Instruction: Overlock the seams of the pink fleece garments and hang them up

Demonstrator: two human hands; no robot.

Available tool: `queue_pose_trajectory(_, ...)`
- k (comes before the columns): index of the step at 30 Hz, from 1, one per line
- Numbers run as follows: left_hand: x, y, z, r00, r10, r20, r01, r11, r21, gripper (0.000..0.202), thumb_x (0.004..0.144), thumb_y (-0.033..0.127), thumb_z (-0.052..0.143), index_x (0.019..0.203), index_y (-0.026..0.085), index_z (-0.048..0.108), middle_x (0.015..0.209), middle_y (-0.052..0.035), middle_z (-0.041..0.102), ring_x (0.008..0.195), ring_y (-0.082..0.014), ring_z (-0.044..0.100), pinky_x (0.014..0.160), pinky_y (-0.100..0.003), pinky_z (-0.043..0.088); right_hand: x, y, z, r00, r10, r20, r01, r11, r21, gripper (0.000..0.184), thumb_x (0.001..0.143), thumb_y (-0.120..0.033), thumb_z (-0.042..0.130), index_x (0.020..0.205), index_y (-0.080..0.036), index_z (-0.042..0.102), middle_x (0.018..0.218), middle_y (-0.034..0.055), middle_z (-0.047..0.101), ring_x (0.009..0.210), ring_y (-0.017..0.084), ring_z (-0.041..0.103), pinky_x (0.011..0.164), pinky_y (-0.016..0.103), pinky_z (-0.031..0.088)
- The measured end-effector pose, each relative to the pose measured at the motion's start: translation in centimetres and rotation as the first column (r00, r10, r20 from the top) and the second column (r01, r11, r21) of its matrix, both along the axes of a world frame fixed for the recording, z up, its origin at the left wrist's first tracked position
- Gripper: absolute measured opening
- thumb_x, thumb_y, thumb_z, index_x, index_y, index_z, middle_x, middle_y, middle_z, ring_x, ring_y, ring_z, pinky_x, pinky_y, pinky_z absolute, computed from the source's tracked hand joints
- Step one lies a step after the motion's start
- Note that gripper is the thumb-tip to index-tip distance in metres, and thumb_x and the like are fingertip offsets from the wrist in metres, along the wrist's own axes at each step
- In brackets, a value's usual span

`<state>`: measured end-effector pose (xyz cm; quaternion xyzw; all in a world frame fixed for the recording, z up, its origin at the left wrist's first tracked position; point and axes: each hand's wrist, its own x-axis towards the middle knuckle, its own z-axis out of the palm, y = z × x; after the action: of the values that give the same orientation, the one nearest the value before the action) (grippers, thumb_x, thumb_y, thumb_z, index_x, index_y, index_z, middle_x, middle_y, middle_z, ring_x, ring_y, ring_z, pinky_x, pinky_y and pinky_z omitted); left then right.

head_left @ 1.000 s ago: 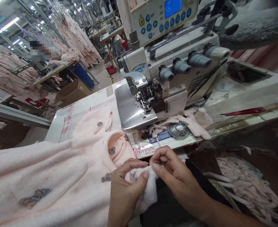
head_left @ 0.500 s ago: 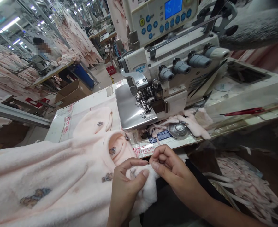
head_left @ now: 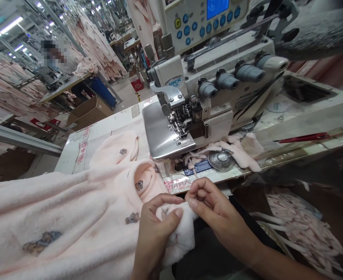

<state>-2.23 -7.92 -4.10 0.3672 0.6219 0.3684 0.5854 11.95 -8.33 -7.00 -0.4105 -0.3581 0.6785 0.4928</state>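
Observation:
Pale pink fleece fabric [head_left: 80, 217] with small bear prints spreads over the left of the table and down to my lap. My left hand [head_left: 158, 229] is closed on a bunched edge of it, thumb and forefinger round a fluffy whitish part. Close beside it, my right hand [head_left: 215, 206] pinches the same edge with thumb and fingertips. Both hands are in front of the table edge, below the overlock sewing machine [head_left: 185, 112]. The machine's presser foot area has no fleece under it. Part of the held edge is hidden by my fingers.
Pink scraps [head_left: 241, 149] and a round metal dish [head_left: 221, 158] lie in front of the machine. Red tweezers [head_left: 304, 137] rest on the right of the table. Below is a heap of offcuts [head_left: 302, 225]. Another person [head_left: 54, 54] sits at a far table.
Both hands keep their hold on the fleece edge with barely any finger movement. The view has shifted slightly, so the machine appears a little farther right.

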Motion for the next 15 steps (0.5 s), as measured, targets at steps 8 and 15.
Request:
queue_pose_trajectory(8, -0.10, 0.05, -0.20, 1.000, -0.011, -0.014, 0.011, 1.000, -0.024, 0.021, 0.060, 0.028, 0.075, 0.074, 0.013, 0.068, 0.063, -0.0008, 0.064, 0.049, -0.0055, 0.047, 0.047, -0.014, 0.036, -0.05, 0.14, -0.19, 0.998, 0.009, -0.066, -0.011, 0.999, -0.033, 0.012, 0.086, -0.030, 0.056, 0.087, -0.023, 0.047, 0.077, -0.0043, 0.049, 0.072, 0.011, 0.043, 0.065, 0.020, 0.037)
queue_pose_trajectory(15, -0.21, -0.11, -0.53, 1.000, -0.020, -0.006, 0.019, 0.999, -0.035, 0.025, 0.062, 0.031, 0.075, 0.078, 0.014, 0.066, 0.057, 0.0018, 0.059, 0.043, -0.0034, 0.041, 0.042, -0.013, 0.033, 0.04, 0.27, -0.13, 0.994, 0.044, -0.097, -0.050, 0.997, -0.064, 0.014, 0.085, -0.031, 0.055, 0.088, -0.022, 0.045, 0.075, -0.0045, 0.048, 0.068, 0.010, 0.041, 0.064, 0.022, 0.035)
